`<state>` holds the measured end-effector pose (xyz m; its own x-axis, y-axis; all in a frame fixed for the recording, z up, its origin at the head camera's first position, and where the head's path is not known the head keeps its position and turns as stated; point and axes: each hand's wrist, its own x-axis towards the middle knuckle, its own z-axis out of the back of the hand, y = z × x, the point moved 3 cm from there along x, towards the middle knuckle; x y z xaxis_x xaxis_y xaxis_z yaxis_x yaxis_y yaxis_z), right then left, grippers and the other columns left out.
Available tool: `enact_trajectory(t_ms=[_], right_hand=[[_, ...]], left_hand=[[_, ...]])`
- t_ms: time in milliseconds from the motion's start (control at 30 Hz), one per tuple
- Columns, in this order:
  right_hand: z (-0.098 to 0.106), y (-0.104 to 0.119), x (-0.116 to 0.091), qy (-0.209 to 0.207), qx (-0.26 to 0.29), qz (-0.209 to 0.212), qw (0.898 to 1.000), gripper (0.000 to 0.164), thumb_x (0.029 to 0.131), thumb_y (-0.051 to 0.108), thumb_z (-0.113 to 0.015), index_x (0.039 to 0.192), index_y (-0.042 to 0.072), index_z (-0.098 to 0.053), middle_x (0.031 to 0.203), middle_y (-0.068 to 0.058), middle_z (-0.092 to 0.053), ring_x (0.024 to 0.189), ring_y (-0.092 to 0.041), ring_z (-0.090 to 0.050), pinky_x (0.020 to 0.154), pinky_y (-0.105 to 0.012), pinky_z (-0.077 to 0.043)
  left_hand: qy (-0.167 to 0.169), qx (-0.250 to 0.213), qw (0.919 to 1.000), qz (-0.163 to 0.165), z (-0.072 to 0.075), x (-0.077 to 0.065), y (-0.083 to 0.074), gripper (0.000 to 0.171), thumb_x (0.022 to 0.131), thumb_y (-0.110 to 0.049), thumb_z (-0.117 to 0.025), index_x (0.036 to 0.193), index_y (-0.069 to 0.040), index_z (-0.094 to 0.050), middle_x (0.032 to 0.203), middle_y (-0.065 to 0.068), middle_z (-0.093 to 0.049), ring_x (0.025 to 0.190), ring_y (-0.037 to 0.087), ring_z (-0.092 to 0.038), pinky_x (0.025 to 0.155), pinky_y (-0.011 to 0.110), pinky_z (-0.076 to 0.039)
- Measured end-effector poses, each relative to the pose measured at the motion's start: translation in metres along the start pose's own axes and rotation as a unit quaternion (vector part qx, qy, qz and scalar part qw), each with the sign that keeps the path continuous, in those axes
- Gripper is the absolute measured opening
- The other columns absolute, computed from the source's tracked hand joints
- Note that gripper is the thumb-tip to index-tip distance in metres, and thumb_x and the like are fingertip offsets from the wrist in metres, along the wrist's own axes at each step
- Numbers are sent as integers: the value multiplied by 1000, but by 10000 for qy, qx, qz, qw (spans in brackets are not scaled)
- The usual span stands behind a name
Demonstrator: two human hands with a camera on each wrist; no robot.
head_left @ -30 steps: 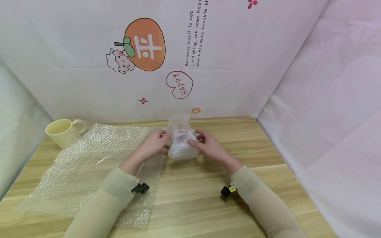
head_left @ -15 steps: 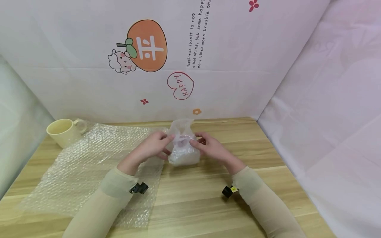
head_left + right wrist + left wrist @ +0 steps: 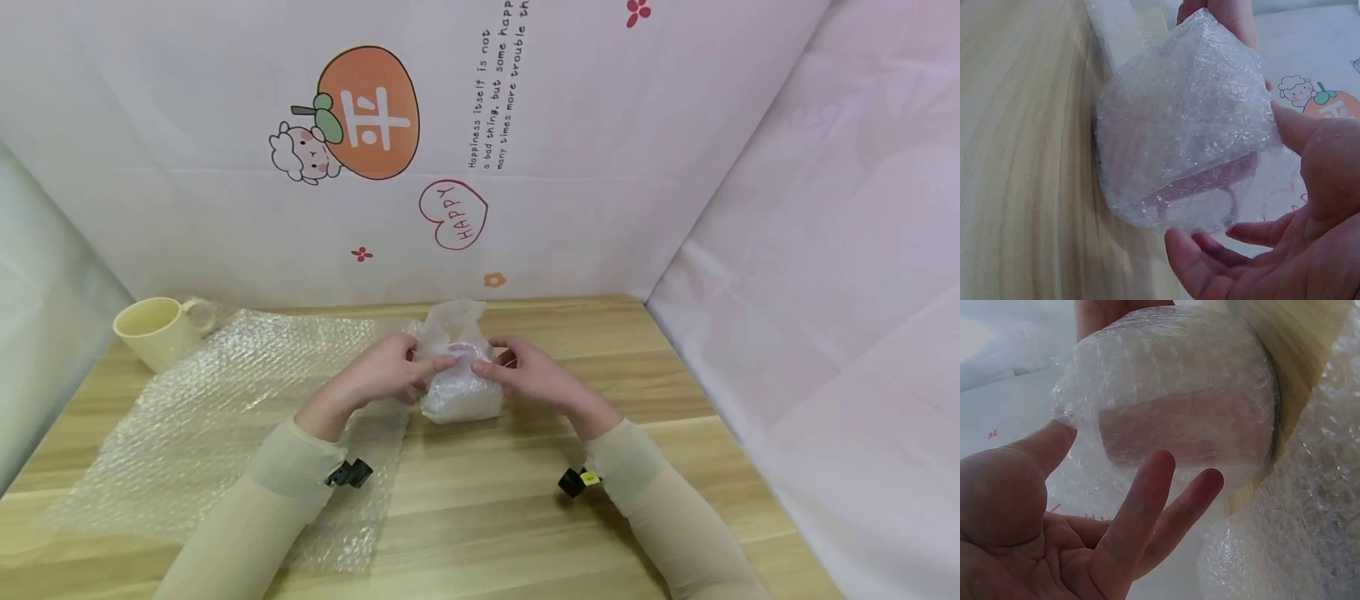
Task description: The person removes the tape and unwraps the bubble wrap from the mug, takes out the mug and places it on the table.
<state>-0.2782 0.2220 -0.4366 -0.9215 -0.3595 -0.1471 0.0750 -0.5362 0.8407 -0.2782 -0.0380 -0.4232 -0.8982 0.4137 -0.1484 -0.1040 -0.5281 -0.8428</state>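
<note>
A pinkish mug wrapped in bubble wrap [image 3: 461,400] is between the two hands at the middle of the wooden table. Loose wrap stands up behind its rim, and a handle shows dimly through the film in the right wrist view. My left hand [image 3: 381,368] holds the wrapped mug [image 3: 1191,428] from the left, thumb at the folded wrap over the rim, fingers along the side. From the right, my right hand [image 3: 536,377] grips the bundle [image 3: 1179,125] with its thumb on the upper wrap edge and fingers around the side.
A large flat bubble wrap sheet [image 3: 217,417] covers the table's left part, reaching under the left forearm. At the back left stands a pale yellow mug [image 3: 153,333], its handle beside the sheet. A printed white cloth [image 3: 570,208] hangs behind the table [image 3: 480,533].
The wrapped mug has come slightly toward me, with its loose top lower. My left thumb has moved right, inward onto the wrap at the rim, close to the right thumb.
</note>
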Motion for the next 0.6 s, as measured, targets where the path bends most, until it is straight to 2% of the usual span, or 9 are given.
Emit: enact_trajectory(t_ms=[200, 467, 600], right_hand=[[-2, 5, -5, -152, -613, 56, 9980, 88, 105, 54, -75, 167, -1, -44, 106, -14, -66, 87, -24, -62, 71, -35, -55], [-2, 11, -7, -215, -262, 54, 9994, 87, 103, 47, -80, 165, -4, -45, 90, -9, -66, 74, -19, -61, 66, -32, -54], [-3, 15, -9, -302, -92, 186, 9993, 79, 102, 40, -83, 160, -4, -52, 86, -8, -67, 70, -18, -59, 65, -36, -57]], left_hand=[[-72, -128, 9998, 110, 0, -2, 4, 65, 102, -58, -77, 119, 4, -66, 103, 20, -76, 78, 30, -80, 73, 47, -70], [-165, -84, 9996, 199, 1, 1, 7, 72, 104, -59, -74, 129, 8, -62, 108, 23, -77, 77, 33, -80, 73, 45, -69], [-275, -16, 9992, 286, -1, 5, 10, 79, 104, -62, -72, 137, 9, -58, 107, 21, -77, 74, 30, -80, 70, 42, -69]])
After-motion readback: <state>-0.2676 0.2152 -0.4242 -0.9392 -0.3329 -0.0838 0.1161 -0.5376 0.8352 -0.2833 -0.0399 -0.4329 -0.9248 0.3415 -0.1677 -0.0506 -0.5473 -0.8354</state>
